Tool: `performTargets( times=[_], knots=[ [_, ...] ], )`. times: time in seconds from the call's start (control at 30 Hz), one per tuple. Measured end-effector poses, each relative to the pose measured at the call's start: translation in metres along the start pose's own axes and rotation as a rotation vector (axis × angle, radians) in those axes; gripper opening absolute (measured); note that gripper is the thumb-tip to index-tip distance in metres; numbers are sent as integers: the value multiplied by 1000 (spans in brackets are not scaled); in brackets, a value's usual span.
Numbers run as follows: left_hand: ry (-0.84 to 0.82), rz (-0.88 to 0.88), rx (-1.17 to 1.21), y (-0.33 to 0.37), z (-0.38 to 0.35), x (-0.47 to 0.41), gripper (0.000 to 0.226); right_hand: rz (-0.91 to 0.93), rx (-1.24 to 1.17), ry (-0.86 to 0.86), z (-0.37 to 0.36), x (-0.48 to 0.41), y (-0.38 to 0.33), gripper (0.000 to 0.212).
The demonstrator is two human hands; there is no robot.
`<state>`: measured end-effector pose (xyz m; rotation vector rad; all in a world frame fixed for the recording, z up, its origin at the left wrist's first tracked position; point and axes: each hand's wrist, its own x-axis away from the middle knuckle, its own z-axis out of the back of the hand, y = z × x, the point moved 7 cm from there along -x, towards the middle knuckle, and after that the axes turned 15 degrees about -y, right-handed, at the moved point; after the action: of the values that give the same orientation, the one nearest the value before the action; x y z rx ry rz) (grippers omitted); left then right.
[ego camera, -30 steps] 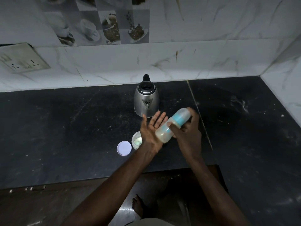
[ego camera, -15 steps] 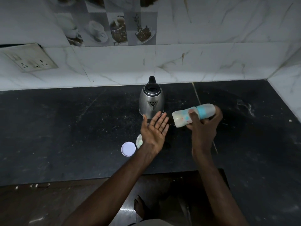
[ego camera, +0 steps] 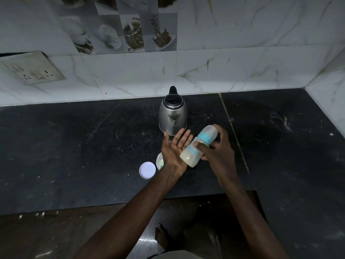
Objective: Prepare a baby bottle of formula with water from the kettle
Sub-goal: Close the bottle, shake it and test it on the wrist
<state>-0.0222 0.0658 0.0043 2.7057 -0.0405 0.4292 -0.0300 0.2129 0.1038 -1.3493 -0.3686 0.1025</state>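
Observation:
My right hand [ego camera: 217,152] grips a baby bottle [ego camera: 196,149] with a blue collar and a clear cap. The bottle is tilted, base down-left, with milky liquid inside. Its base rests against the palm of my left hand [ego camera: 174,149], which is held flat with the fingers spread. A steel kettle [ego camera: 172,114] with a black handle stands on the dark counter [ego camera: 74,146] just beyond my hands. A small open formula tub [ego camera: 159,161] sits partly hidden under my left wrist, and its round white lid [ego camera: 147,170] lies beside it to the left.
A tiled wall runs along the back of the counter, with a socket plate [ego camera: 31,70] at the left. A side wall closes the counter at the far right. The counter's front edge runs below my forearms, and a bare foot shows on the floor.
Half a second ago the bottle was raised off to the right, away from my left palm. Now my right hand has brought its base back down against the palm, as one second ago.

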Motion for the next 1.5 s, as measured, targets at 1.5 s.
performTargets(
  times=[1.5],
  knots=[
    [1,-23,20,5,8,-3,73,103,61,50,-13,2,-18,84]
  ],
)
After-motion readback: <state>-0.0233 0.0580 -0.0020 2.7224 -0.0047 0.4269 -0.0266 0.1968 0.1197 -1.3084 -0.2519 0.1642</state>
